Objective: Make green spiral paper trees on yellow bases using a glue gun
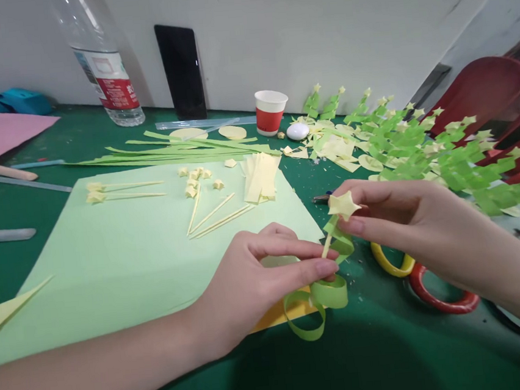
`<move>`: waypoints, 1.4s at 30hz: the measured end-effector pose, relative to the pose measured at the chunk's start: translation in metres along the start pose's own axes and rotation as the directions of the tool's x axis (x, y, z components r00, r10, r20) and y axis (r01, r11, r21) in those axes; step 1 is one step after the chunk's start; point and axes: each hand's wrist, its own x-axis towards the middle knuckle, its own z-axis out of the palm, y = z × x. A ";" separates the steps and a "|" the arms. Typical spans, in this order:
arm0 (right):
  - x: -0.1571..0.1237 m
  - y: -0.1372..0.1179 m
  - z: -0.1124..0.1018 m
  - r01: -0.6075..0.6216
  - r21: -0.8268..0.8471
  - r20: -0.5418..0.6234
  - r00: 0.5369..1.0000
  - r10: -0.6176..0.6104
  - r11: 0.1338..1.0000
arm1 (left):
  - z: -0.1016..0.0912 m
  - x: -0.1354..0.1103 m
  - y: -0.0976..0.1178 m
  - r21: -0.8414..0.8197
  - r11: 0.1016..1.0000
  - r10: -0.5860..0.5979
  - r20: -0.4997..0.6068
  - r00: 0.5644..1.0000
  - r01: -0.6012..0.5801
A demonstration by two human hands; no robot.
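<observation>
A thin yellow stick [326, 247] topped with a pale yellow paper star [344, 205] tilts between my two hands. My left hand [271, 267] pinches the stick's lower part between thumb and fingers. At the top, the thumb and fingers of my right hand [376, 211] are closed around the star's base, partly hidden behind it. A curled green paper strip [334, 292] runs from below the star and hangs in loops under my left fingers. Two finished-looking star sticks [125, 197], loose small stars [194, 180] and bare sticks [219, 220] lie on a light green sheet [123, 257].
Scissors with red and yellow handles [445, 306] lie below my right wrist. Green strips [168, 155], a paper cup [271, 113], a phone [181, 74] and a bottle [108, 81] stand or lie toward the wall. Several green-leaved star stems [443, 146] crowd the right.
</observation>
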 end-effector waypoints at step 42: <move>-0.005 0.000 0.007 -0.018 0.000 0.032 0.999 0.018 1.000 | 0.000 -0.003 0.000 0.203 0.974 0.108 -0.015 0.994 -0.103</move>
